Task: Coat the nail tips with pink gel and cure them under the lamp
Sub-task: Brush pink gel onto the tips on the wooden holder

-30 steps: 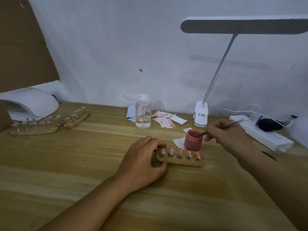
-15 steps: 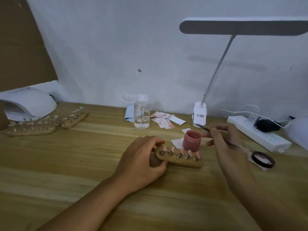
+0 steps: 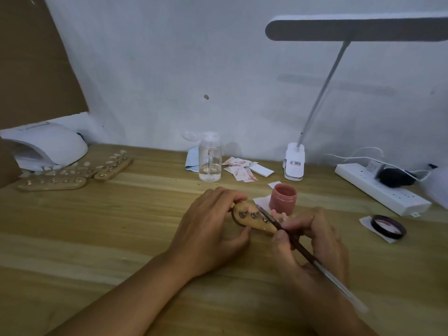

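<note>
The right hand (image 3: 312,241) pinches a thin brush (image 3: 300,248) between thumb and fingers like a pen, with the bristle end down at a nail tip (image 3: 249,209) on a small wooden holder (image 3: 252,220). The left hand (image 3: 211,229) grips the holder's left end between curled fingers and thumb and tips it toward the camera (I cannot tell whether it rests on the table (image 3: 121,238)). The coating step looks to be in progress: the tips on this holder show pink, though the blur hides how evenly, and the holder's right end is hidden behind the right hand. Curing is yet to come for this set, since the white curing lamp (image 3: 46,146) stands well apart at the far left. More holders (image 3: 52,183) lie just in front of the lamp with pale tips that look uncoated, so a good deal of work probably remains. Just behind the hands the small jar (image 3: 283,198) stands open with pink gel inside, its level unclear. Its dark lid (image 3: 388,226) lies to the right on a paper scrap, smeared pink inside. Farther back, a clear bottle (image 3: 210,161) holds a little clear liquid.
</note>
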Demonstrator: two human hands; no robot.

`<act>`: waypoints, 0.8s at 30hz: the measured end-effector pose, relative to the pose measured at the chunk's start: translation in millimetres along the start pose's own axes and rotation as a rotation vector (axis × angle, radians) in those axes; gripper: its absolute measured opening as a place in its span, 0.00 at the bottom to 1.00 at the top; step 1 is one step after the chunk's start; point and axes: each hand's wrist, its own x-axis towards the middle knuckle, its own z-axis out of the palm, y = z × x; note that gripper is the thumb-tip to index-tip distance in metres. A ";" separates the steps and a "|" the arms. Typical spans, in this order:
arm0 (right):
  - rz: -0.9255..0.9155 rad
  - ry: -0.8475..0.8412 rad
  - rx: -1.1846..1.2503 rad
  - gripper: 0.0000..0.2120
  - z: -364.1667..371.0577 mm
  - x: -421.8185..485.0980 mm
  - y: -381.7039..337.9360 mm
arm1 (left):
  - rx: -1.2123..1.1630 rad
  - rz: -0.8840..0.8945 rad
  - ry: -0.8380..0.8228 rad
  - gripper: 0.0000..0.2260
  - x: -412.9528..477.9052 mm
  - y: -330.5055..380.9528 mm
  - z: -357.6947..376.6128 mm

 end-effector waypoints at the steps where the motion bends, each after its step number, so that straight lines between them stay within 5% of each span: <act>1: -0.018 -0.007 -0.006 0.05 0.8 -0.8 0.2 | 0.001 0.001 0.002 0.20 0.0 0.0 -0.1; 24: -0.057 -0.029 -0.079 0.06 2.8 -3.6 -1.4 | 0.009 0.017 0.006 0.19 -0.2 -1.3 0.6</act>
